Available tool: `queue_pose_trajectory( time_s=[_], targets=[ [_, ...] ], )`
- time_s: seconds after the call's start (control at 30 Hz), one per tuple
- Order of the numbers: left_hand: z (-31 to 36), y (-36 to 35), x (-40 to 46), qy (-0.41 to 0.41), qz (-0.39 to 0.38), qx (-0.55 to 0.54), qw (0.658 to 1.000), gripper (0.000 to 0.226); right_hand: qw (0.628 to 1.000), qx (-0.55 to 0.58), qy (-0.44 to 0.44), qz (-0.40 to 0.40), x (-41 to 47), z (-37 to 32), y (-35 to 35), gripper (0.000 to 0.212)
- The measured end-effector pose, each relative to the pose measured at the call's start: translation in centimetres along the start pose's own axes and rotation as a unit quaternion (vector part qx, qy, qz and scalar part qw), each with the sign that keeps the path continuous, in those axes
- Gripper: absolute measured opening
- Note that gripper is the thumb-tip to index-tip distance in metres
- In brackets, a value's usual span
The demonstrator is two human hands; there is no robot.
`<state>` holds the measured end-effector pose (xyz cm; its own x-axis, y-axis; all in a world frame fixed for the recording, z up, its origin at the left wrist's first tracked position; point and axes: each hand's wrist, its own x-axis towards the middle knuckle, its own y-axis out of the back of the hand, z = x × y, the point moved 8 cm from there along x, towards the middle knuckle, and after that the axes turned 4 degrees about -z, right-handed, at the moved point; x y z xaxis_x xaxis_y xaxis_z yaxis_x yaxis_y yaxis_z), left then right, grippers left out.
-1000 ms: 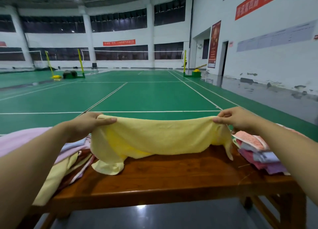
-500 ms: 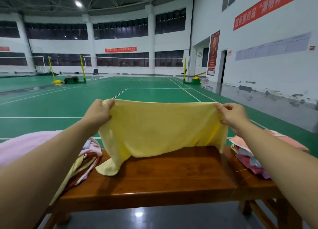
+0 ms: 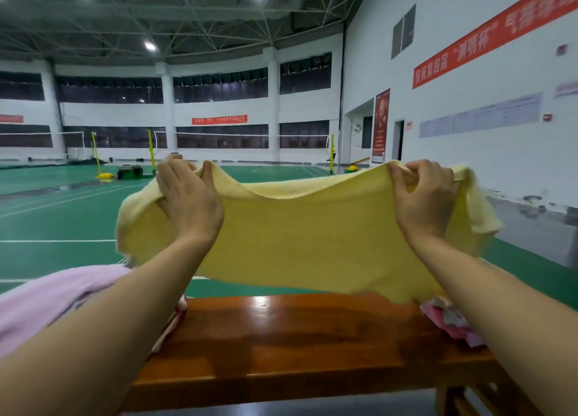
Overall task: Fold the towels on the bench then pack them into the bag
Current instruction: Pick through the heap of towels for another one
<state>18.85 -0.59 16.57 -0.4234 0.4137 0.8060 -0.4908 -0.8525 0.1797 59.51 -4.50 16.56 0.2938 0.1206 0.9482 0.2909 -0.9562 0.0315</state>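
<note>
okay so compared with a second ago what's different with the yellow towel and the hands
Both hands raised the yellow towel off the wooden bench; its lower edge now hangs clear above the seat instead of draping on it. The left hand and right hand keep gripping the top edge, spread apart. The pink towel at the left and the folded pile at the right stayed on the bench.

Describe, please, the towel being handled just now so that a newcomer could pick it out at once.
Find the brown wooden bench in front of the green court. Above its middle, a pale yellow towel hangs spread in the air, with the left hand and the right hand gripping its top edge. The pink towel at the left and the small pink pile at the right lie low, unheld.
</note>
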Motion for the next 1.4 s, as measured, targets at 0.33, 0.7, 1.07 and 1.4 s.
queue_pose_trajectory(
  time_s=[0.33,0.7,1.07,1.4],
  targets=[
    [-13.9,-11.3,-10.2,0.138,-0.29,0.226,0.92,0.057,0.928,-0.132,-0.117,-0.329,-14.4,10.5,-9.9,0.037],
    [-23.2,-19.1,-14.7,0.047,-0.372,0.256,0.891,0.04,0.87,-0.107,-0.127,-0.465,-24.1,15.6,-17.5,0.03],
    [-17.1,-14.4,-11.1,0.048,-0.231,0.119,0.964,0.045,0.951,-0.066,-0.062,-0.297,-17.5,10.6,-12.1,0.034],
    [-5.7,-3.5,-5.1,-0.007,-0.127,0.089,0.988,0.051,0.987,-0.055,-0.011,-0.15,-7.2,2.8,-1.9,0.045]
  ],
)
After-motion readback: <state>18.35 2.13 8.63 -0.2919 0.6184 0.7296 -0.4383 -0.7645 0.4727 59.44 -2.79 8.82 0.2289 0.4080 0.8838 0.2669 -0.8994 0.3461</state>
